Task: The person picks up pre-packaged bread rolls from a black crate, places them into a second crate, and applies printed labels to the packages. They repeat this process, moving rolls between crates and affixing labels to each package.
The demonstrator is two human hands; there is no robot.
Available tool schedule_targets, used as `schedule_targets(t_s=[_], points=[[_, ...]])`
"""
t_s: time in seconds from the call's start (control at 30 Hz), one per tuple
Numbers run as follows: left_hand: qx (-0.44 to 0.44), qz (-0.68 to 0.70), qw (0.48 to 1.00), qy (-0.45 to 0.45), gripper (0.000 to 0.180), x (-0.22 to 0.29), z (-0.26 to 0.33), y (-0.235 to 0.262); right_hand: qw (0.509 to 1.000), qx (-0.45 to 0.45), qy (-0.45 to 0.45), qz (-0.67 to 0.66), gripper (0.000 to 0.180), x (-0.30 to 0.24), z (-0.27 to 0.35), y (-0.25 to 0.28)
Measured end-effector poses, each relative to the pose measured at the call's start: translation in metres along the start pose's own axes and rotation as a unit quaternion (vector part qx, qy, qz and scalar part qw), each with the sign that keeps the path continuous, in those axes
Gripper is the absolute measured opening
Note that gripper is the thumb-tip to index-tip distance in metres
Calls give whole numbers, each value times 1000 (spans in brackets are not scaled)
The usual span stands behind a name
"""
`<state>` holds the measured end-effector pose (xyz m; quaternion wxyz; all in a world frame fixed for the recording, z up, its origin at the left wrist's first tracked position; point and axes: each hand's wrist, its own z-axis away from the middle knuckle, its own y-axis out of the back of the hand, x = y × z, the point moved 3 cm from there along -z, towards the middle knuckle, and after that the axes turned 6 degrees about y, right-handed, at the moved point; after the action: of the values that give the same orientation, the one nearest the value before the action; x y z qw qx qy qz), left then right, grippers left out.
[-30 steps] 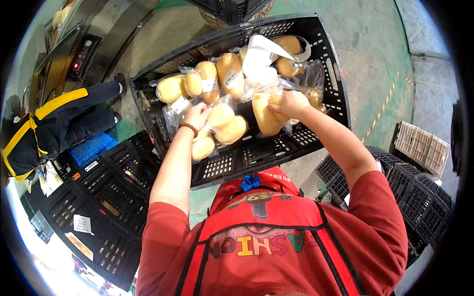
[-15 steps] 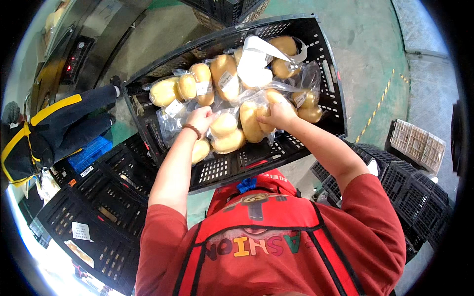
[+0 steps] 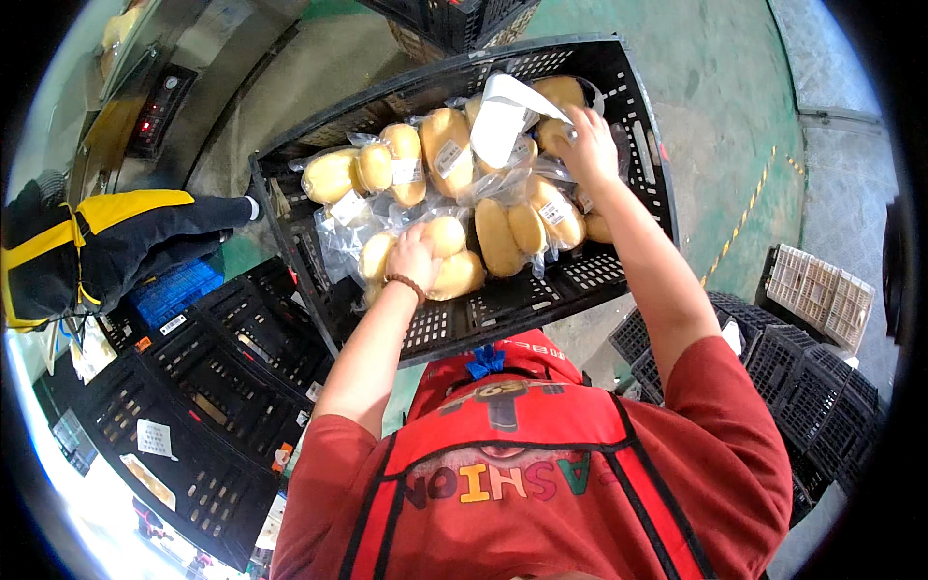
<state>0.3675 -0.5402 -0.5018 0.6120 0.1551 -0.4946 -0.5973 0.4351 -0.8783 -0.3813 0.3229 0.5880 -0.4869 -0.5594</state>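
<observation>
A large black plastic crate (image 3: 650, 145) in front of me holds several clear bags of potatoes with white labels on them. My left hand (image 3: 414, 257) is curled over a bag of potatoes (image 3: 454, 275) at the near left, its fingertips partly hidden among them. At the far right of the crate, my right hand (image 3: 590, 150) closes around the end of a strip of white labels (image 3: 497, 135), above more potatoes. A labelled bag of potatoes (image 3: 499, 240) lies between my hands, untouched.
Stacked black crates (image 3: 184, 416) stand at my left, beside a blue crate (image 3: 179, 293). A person in dark clothing with yellow bands (image 3: 106, 251) is beyond them. More dark crates (image 3: 783, 372) and a pale crate (image 3: 820, 295) are at the right. Another crate stack (image 3: 454, 24) stands ahead.
My right hand has left the middle bag and moved up to the label strip; that bag now lies with its label up. My left hand has shifted right onto the potatoes.
</observation>
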Motion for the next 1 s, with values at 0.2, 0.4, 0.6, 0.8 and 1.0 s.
schedule_targets(t_s=[0.2, 0.4, 0.6, 0.8, 1.0], points=[[71, 402, 898, 163, 27, 5, 20, 66, 997, -56, 37, 28, 18, -13, -33, -12], [389, 301, 869, -54, 32, 94, 115, 214, 922, -175, 343, -47, 9, -170, 73, 48], [-86, 538, 834, 90, 31, 71, 160, 138, 706, -222, 623, -253, 13, -250, 158, 107], [-134, 858, 471, 155, 22, 83, 200, 87, 702, -181, 596, -344, 13, -259, 187, 93], [-167, 943, 284, 34, 31, 77, 247, 44, 682, -88, 598, -412, 27, -270, 214, 85]])
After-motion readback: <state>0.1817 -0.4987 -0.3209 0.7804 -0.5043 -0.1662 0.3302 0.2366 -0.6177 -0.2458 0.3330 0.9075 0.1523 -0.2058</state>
